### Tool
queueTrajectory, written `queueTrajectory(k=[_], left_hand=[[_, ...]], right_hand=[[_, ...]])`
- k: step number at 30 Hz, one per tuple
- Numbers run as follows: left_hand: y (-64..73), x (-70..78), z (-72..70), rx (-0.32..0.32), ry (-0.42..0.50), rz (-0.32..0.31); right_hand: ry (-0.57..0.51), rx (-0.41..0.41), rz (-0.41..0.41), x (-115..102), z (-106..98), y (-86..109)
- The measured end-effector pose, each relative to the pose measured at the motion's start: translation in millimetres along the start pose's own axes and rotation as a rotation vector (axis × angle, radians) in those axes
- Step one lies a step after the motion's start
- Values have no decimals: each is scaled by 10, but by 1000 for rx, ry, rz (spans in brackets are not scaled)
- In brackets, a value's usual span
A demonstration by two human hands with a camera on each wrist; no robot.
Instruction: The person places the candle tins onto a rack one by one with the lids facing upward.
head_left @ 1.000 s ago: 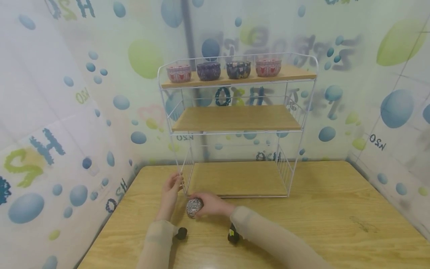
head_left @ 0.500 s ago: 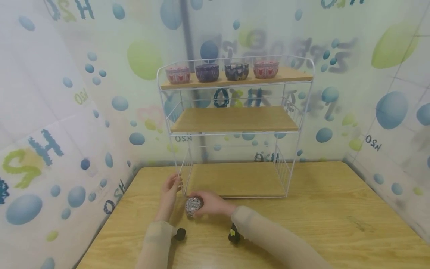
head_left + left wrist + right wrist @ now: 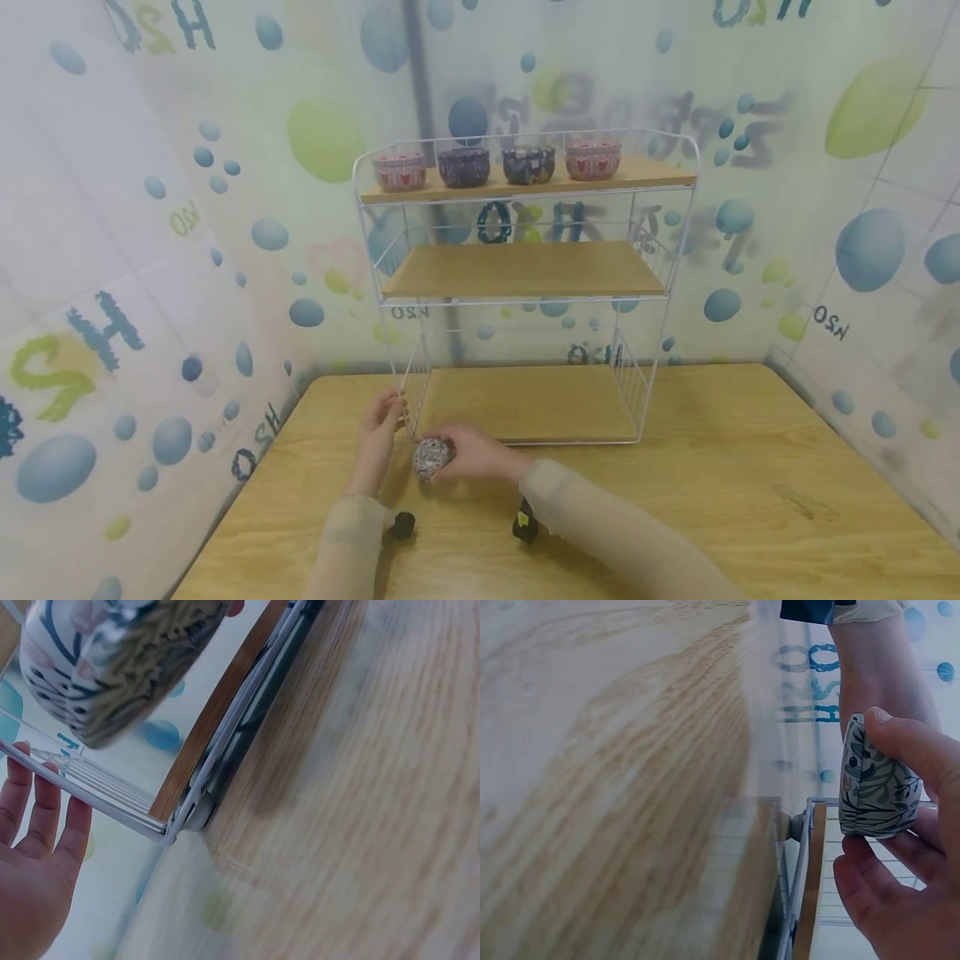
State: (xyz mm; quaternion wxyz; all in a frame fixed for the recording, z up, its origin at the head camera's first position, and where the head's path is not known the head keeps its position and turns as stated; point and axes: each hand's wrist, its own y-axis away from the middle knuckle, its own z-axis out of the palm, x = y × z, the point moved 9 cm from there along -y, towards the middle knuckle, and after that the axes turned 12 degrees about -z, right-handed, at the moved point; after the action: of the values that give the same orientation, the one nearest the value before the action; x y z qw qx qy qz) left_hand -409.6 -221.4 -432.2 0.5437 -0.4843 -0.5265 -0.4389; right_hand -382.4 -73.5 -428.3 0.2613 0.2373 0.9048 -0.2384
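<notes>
My right hand (image 3: 468, 452) holds a small patterned bowl (image 3: 431, 460) by its side, just in front of the left front corner of a white wire shelf rack (image 3: 517, 441). In the right wrist view the bowl (image 3: 885, 787) is tipped on its side, with the thumb on one edge and fingers on the opposite one. Its leafy print shows, and its inside is hidden. My left hand (image 3: 379, 417) holds the rack's left front upright, fingertips at the white wire (image 3: 97, 802) in the left wrist view.
On the rack's top shelf (image 3: 652, 171) stand several similar bowls in a row, including a pink one (image 3: 592, 160) and a dark one (image 3: 528, 165). The middle shelf (image 3: 525, 268) and the bottom shelf (image 3: 525, 404) are wooden boards. Everything rests on a wooden table (image 3: 720, 483).
The whole head view has shifted slightly. The right hand keeps the bowl at nearly the same spot, its surface looking slightly turned. The left hand stays at the upright.
</notes>
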Motion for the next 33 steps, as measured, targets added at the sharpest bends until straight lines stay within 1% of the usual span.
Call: queueTrajectory(k=[3, 7, 13, 24, 33], left_hand=[[8, 17, 5, -1, 3, 15], [19, 19, -1, 4, 12, 19], [-3, -1, -8, 16, 5, 16], [-18, -19, -4, -6, 8, 14], [-18, -22, -4, 0, 7, 9]], right_hand=[[0, 9, -5, -3, -35, 6], [-16, 17, -12, -20, -71, 21], [-34, 24, -4, -22, -118, 38], [-44, 51, -6, -85, -202, 72], [-118, 83, -1, -119, -269, 121]])
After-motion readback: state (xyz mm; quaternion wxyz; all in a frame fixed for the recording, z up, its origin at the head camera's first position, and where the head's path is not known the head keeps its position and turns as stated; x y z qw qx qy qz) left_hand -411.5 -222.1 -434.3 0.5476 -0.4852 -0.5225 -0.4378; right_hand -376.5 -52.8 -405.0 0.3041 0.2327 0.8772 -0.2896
